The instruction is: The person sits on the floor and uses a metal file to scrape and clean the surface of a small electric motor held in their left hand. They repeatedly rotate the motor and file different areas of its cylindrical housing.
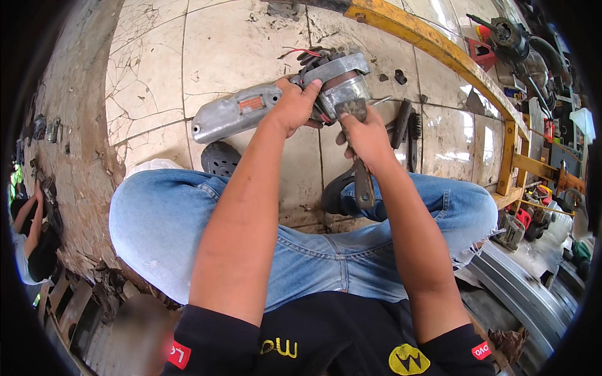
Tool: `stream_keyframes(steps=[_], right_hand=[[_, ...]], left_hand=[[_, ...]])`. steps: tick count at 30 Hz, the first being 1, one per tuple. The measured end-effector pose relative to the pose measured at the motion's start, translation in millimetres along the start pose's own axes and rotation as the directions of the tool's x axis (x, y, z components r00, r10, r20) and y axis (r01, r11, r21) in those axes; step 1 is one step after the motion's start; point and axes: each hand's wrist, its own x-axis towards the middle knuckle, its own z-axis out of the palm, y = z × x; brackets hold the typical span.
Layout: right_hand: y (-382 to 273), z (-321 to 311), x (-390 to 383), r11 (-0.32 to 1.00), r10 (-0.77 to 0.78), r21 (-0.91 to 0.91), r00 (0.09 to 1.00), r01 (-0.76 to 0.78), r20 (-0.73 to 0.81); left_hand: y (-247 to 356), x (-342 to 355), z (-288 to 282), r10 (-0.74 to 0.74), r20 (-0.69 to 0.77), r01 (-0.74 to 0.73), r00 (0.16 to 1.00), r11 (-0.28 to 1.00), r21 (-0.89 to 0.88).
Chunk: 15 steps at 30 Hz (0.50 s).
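A grey metal angle grinder body (241, 111) is held above the tiled floor, its gear head (338, 78) to the right with red wires sticking out at the top. My left hand (293, 103) grips the grinder at its neck. My right hand (364, 135) is shut on a dark, worn hand tool (362, 178) whose upper end rests against the gear head and whose handle points down toward my knee. I am sitting with both knees in blue jeans below the hands.
Cracked white floor tiles (232, 44) lie ahead. Dark tools (406, 131) rest on the floor to the right. A yellow metal frame (439, 47) runs diagonally at the upper right, with machine parts beyond. Another person (28, 232) crouches at the far left.
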Motion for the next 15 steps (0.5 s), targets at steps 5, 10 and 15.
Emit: stream_keyframes(steps=[5, 10, 15], right_hand=[[2.3, -5.4, 10.1, 0.998, 0.027, -0.051, 0.997, -0.023, 0.066], [-0.8, -4.6, -0.3, 0.999, 0.036, 0.002, 0.998, -0.036, 0.047], [-11.8, 2.5, 5.6, 0.999, 0.006, -0.033, 0.999, -0.005, 0.046]], left_hand=[[0.5, 1.7, 0.4, -0.021, 0.017, 0.022, 1.000, 1.000, -0.006], [1.1, 0.2, -0.6, 0.001, 0.007, -0.001, 1.000, 1.000, -0.001], [2.3, 1.5, -3.1, -0.044, 0.010, 0.044, 0.999, 0.999, -0.015]])
